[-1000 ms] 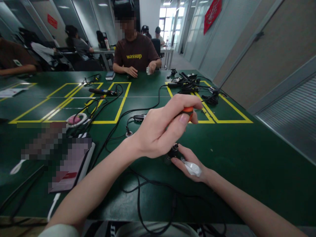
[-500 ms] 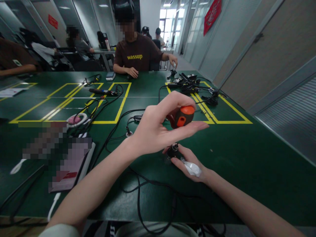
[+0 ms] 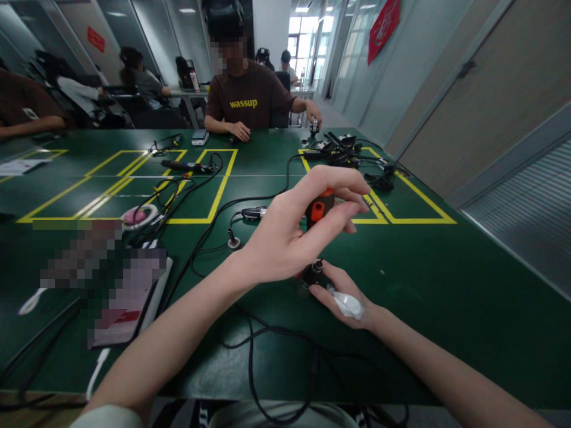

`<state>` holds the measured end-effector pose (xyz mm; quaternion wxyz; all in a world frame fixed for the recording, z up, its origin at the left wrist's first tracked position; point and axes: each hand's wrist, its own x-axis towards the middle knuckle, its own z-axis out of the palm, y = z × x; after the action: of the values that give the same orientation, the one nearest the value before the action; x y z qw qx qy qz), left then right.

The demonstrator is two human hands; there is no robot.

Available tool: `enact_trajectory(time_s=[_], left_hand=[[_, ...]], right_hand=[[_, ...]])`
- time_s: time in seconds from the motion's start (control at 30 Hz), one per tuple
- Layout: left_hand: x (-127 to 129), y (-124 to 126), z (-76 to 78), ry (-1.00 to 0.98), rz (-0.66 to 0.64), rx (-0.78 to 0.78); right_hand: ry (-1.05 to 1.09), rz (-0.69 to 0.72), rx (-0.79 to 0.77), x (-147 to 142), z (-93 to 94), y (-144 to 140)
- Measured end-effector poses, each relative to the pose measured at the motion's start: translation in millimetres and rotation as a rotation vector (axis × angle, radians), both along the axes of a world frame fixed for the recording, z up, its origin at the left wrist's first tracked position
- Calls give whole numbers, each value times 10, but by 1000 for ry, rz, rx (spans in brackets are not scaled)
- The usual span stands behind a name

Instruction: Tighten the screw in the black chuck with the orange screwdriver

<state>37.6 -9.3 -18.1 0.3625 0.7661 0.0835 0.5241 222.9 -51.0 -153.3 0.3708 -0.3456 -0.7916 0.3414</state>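
Observation:
My left hand [image 3: 289, 232] is raised over the green table [image 3: 446, 297], fingers wrapped around the orange-and-black handle of a screwdriver [image 3: 317, 209] that stands upright. Its shaft points down toward a small black connector part [image 3: 311, 274]. My right hand [image 3: 341, 294] rests on the table below, pinching that black part between thumb and fingers, with a crumpled white piece [image 3: 348, 304] tucked in the palm. A black cable [image 3: 267, 333] trails from the part toward me.
Black cables [image 3: 209, 226], a pink-and-white tape roll [image 3: 138, 215], a white-edged book [image 3: 129, 297] and a soldering pen [image 3: 182, 165] lie at left. A pile of black adapters [image 3: 343, 151] sits far right. A person in a brown shirt [image 3: 250, 98] reaches toward it. Yellow lines mark the table.
My left hand has turned the screwdriver handle: it lay across my open fingers half a second ago, now the fingers close round it. The person opposite reached an arm out to the adapters.

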Motion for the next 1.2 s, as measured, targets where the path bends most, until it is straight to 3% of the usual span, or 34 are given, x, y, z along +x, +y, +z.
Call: enact_trajectory(time_s=[0.13,0.27,0.5,0.8,1.03,1.2], left_hand=[[12,-36,28,-63,-233,-248],[-25,-54,32,-116,-335,-394],[-105,-26,64,-94,-328,-396],[-71,-52,85,-75,-523,-477],[-37,-75,118,-109,-474,-592],[-85,-66,176,-33,-514,-633]], right_hand=[[0,-9,5,0,-16,0],[5,3,-6,-8,4,-4],[0,6,8,-23,59,-14],[-4,-24,-22,-10,7,-16],[25,-8,-38,-12,-10,-4],[15,-18,-34,-12,9,-9]])
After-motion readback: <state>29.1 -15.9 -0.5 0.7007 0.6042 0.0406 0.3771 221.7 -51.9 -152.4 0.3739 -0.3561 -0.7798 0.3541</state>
